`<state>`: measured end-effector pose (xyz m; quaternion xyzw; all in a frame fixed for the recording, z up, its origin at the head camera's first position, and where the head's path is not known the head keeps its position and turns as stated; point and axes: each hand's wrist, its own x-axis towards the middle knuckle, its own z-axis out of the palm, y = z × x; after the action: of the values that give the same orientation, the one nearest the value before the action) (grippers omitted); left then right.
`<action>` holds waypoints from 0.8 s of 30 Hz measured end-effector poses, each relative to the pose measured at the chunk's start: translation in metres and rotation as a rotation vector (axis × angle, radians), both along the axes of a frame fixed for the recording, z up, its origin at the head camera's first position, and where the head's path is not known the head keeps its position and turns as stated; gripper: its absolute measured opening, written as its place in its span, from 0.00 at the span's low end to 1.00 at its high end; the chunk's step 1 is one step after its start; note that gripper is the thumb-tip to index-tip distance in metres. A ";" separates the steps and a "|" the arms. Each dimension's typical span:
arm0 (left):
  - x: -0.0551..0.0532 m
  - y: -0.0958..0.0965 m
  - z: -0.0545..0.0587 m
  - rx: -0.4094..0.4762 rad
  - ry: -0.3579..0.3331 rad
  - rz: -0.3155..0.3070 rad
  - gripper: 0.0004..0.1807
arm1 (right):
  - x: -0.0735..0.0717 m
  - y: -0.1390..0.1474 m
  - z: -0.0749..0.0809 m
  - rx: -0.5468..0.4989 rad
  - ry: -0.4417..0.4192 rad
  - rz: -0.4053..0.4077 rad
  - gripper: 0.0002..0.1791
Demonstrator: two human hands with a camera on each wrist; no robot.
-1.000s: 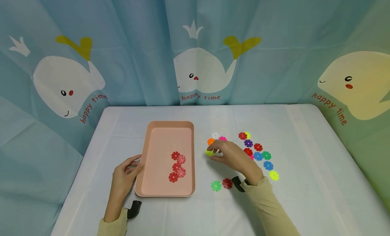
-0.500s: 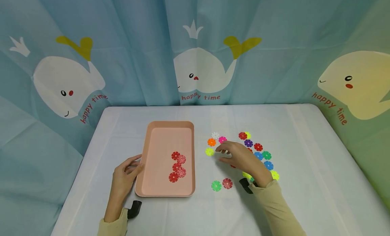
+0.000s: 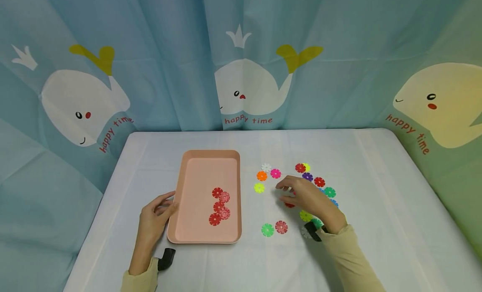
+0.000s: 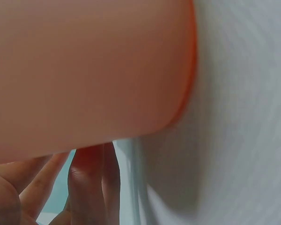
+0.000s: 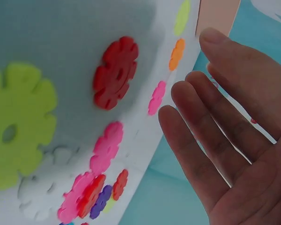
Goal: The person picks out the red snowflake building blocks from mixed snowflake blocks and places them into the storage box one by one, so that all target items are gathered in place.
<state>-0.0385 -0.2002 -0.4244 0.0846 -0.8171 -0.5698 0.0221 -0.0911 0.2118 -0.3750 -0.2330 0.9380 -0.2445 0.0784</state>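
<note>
Holding the pink tray (image 3: 203, 175) at nine o'clock on its rim, my left hand (image 3: 156, 214) has its thumb by the edge and its fingers bent against the outside; from my left wrist their tips disappear behind the tray's wall. My right hand (image 3: 308, 195) is over the table (image 3: 376, 191), at three o'clock from the tray, its fingers loosely bent, its thumb well apart from them, and nothing in its grasp.

Inside the tray, towards four o'clock from its middle, lie five flower-shaped red and pinkish discs (image 3: 218, 205), some overlapping. Near my right thumb is a red disc (image 3: 289, 205), partly hidden. At nine o'clock from that hand lies a yellow disc (image 3: 259, 188); around ten are an orange disc (image 3: 262, 175), a pink disc (image 3: 275, 173) and a white disc (image 3: 266, 167). Around eight, a green disc (image 3: 267, 230) sits just beside a lighter red disc (image 3: 281, 227). More coloured discs (image 3: 319, 182) lie from eleven round to three, some behind my hand.

The blue curtain (image 3: 165, 74) reads "happy time" in red letters (once near each pale whale (image 3: 248, 83)), at ten, at one, and between two and three o'clock from the tray.
</note>
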 end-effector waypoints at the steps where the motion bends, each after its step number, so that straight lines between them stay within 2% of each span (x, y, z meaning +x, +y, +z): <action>1: 0.000 0.000 0.000 0.001 -0.002 0.001 0.22 | 0.000 0.001 0.000 -0.001 0.000 -0.002 0.16; 24: -0.001 0.000 -0.001 0.016 -0.025 0.011 0.22 | -0.004 0.019 -0.010 0.057 -0.107 -0.041 0.21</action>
<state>-0.0395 -0.2001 -0.4251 0.0964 -0.8123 -0.5751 0.0144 -0.0947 0.2306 -0.3845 -0.1979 0.9436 -0.2314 0.1302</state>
